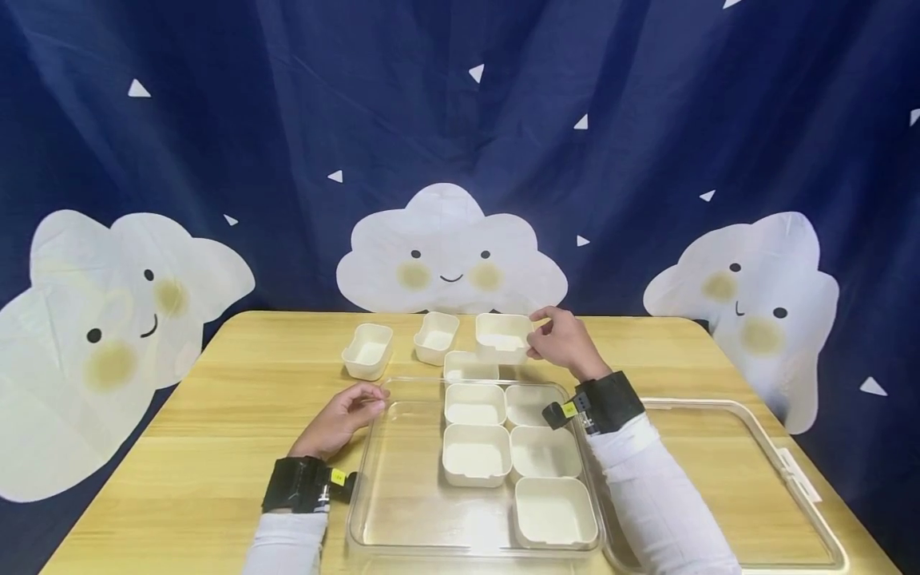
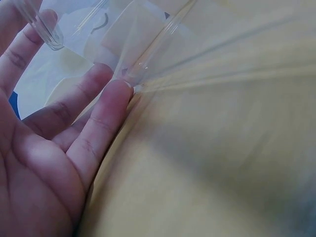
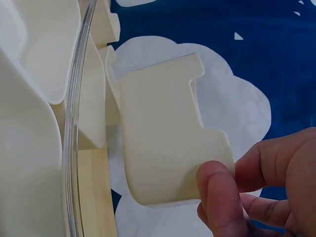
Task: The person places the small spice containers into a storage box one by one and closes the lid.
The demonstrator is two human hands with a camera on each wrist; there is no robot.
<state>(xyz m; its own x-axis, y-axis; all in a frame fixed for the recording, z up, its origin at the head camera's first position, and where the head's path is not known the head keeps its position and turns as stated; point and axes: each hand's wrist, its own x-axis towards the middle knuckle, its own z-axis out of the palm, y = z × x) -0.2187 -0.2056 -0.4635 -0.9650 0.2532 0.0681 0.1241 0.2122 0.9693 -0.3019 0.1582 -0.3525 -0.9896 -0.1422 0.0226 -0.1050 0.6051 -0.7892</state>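
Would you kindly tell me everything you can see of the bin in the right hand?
The bin is cream, plastic-looking and empty, with thin walls, rounded corners and a notch in one wall's rim. The right hand pinches it by one side. Its opening faces up, and it appears lifted, beyond the far rim of the clear tray.

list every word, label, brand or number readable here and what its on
No text is legible.
Left yellow label, by the left black wrist strap: too small to read.
Right yellow label, by the right black wrist strap: too small to read.
Cream containers, clear tray, curtain: no lettering visible.
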